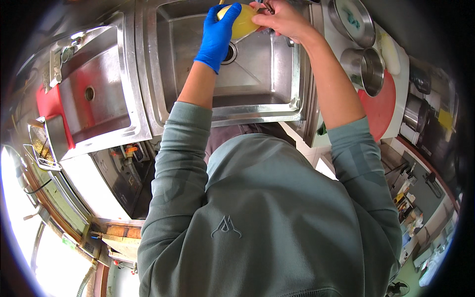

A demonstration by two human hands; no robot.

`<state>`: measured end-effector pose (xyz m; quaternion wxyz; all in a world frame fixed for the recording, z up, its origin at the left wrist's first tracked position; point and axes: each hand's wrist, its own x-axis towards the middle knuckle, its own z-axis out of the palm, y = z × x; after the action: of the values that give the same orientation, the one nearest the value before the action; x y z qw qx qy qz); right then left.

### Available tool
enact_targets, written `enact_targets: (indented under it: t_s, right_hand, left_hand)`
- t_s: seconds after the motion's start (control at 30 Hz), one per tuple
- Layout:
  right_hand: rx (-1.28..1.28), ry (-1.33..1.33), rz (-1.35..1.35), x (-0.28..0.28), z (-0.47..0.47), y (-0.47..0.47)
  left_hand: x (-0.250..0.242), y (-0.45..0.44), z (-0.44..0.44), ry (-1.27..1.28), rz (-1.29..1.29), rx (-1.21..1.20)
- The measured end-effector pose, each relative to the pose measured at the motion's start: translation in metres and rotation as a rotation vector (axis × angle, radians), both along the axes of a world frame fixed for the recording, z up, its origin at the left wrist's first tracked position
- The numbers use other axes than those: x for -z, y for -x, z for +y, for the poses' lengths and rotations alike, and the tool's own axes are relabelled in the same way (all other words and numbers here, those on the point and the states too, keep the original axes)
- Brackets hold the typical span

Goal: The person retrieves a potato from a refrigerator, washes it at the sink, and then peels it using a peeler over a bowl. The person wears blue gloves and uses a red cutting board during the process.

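Observation:
At the top of the view, my left hand wears a blue glove and grips a rounded, shiny yellow object. It could be a bottle or a filled plastic bag; I cannot tell which. My bare right hand pinches the right end of the same object with thumb and fingers. A small dark metal part shows by the right fingers, unclear in kind. Both hands are over the far part of a stainless steel sink. Below the left wrist's right side lies the sink's drain, partly hidden by the glove.
To the left is a second steel sink with a red sheet over its edge and a wire basket beyond. Along the right counter stand a steel pot, a steel basin and a red round board.

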<state>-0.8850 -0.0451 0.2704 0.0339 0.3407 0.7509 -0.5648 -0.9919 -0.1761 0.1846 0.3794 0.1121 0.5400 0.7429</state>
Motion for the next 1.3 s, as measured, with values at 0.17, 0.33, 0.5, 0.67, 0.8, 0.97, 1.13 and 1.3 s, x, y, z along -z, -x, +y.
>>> enact_targets:
  t_s: [0.17, 0.33, 0.5, 0.67, 0.8, 0.97, 1.13, 1.3]
  right_hand:
    - [-0.057, 0.089, 0.141, 0.018, 0.007, 0.001]
    - [-0.075, 0.065, 0.133, 0.019, 0.011, 0.0]
    - [-0.062, 0.021, 0.046, 0.01, 0.012, 0.0]
    - [-0.097, -0.026, 0.053, 0.004, 0.011, 0.002]
    - [-0.075, -0.063, 0.01, 0.003, 0.011, 0.002]
    - [-0.105, 0.019, 0.128, 0.012, 0.013, 0.001]
    - [-0.112, 0.081, 0.163, 0.022, 0.018, 0.001]
    - [-0.106, 0.077, 0.133, 0.029, 0.022, 0.001]
  left_hand:
    - [0.001, 0.0, 0.002, -0.017, -0.016, -0.012]
    - [0.001, -0.001, 0.004, -0.018, -0.033, -0.009]
    - [0.002, -0.001, 0.005, -0.011, 0.004, 0.002]
    - [0.003, -0.001, 0.006, -0.006, 0.005, -0.007]
    - [0.003, -0.002, 0.008, -0.019, 0.015, -0.009]
    - [0.005, -0.003, 0.009, -0.025, 0.016, -0.026]
    - [0.006, -0.003, 0.011, -0.021, 0.02, -0.023]
    - [0.006, -0.003, 0.011, -0.007, 0.058, -0.044]
